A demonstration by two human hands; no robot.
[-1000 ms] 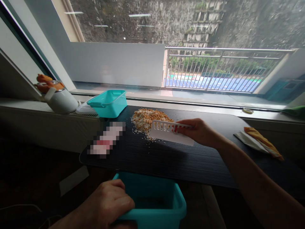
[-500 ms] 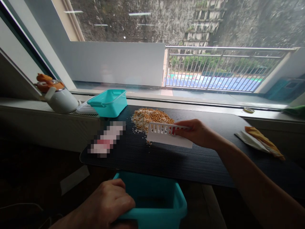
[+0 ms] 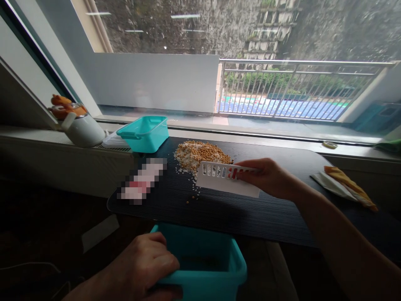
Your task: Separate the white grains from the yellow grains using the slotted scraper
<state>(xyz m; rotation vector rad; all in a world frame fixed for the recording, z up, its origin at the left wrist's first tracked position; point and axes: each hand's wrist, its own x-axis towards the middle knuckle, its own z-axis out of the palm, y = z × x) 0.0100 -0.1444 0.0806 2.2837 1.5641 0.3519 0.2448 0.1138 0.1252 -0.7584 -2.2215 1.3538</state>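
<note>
My right hand [image 3: 260,175] grips a flat white plastic plate with a row of slots [image 3: 219,184], held on edge at the near side of a pile of soybeans and rice grains [image 3: 202,154]. The pile lies on a dark table [image 3: 175,205], with loose grains and a few beans strewn on its near side. My left hand [image 3: 150,261] is closed over the left side of a turquoise plastic bin [image 3: 219,276], just below the table's front edge. The bin's inside is dark, so its contents cannot be made out.
A smaller turquoise container [image 3: 150,136] stands at the table's back left, near a grey-white pot with an orange figure [image 3: 83,129] on the sill. A blurred-out pinkish item [image 3: 142,179] lies on the left. A yellow and white packet [image 3: 347,186] lies on the right.
The white slotted plate in my right hand has shifted slightly right. A few beans and grains now lie nearer the table's front edge. My left hand keeps its hold on the bin.
</note>
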